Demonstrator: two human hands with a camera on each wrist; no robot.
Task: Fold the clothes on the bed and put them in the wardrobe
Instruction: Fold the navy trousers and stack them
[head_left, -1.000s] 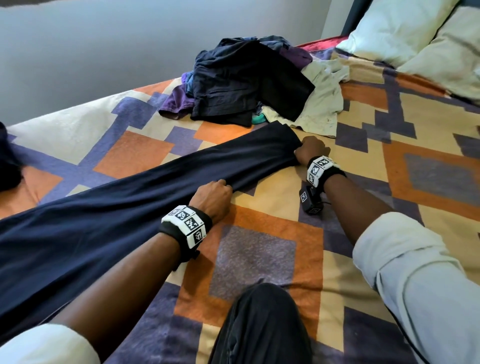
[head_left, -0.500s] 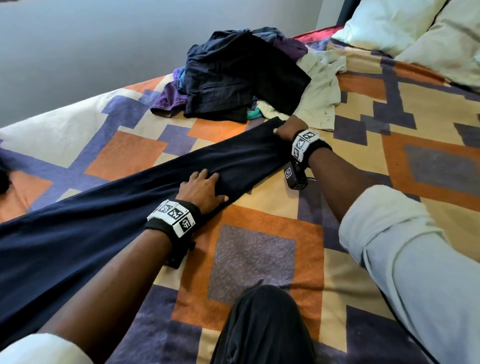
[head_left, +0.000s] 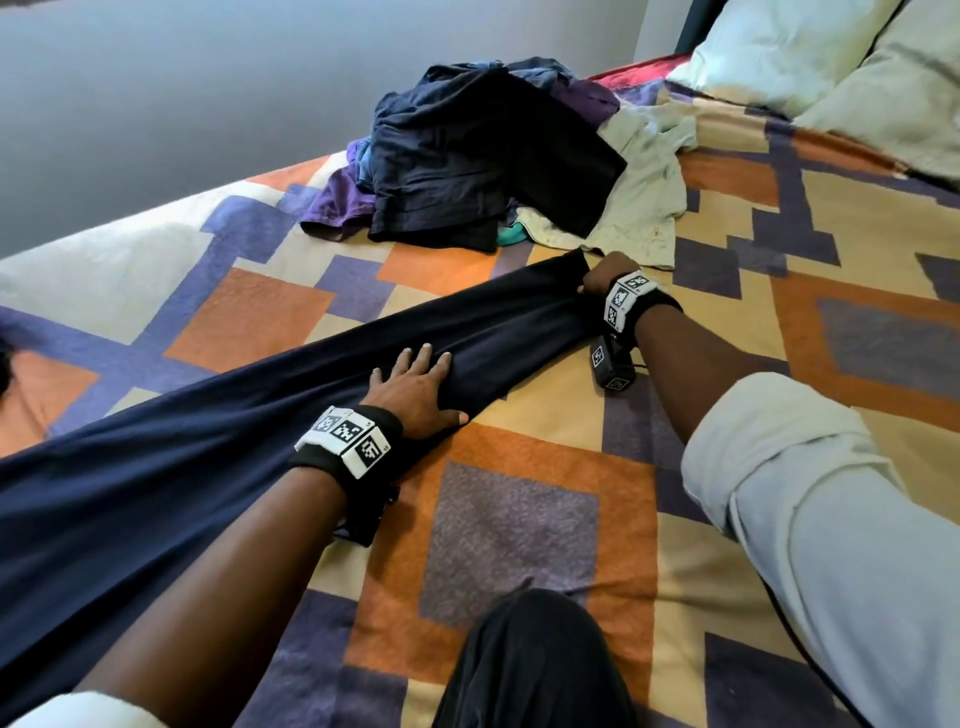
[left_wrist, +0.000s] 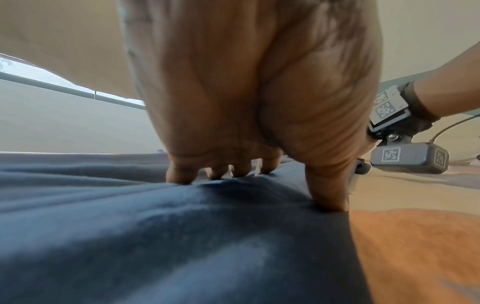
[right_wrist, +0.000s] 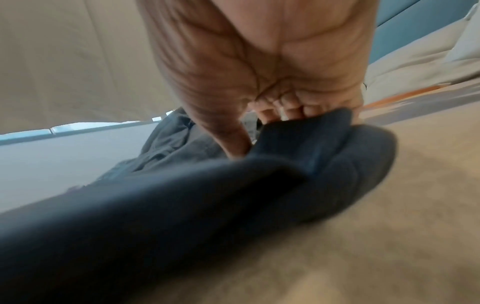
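Inspection of the folding step: I have the navy garment stretched in a long band across the patterned bedspread, running from my far left out to my right hand. My left hand lies flat on the cloth about midway along it, fingers straight and spread, pressing down and gripping nothing — the left wrist view confirms fingertips and thumb dimpling the fabric. My right hand is clenched round the narrow end of the garment; in the right wrist view the curled fingers bunch that end just above the bedspread.

Beyond my right hand, close to its knuckles, sits the heap of unfolded clothes, dark pieces on top and a pale shirt on its far-right side. Two pillows lie further off to the right. No wardrobe is visible in any view.

Judgement: the garment is being smoothed and tensioned before a fold; the task is at an early stage, with the heap untouched. The next move calls for keeping my left palm planted as the hinge while my right hand carries its end back over toward the left — edges matched, cloth taut. Risk: slack bunching under the left palm.
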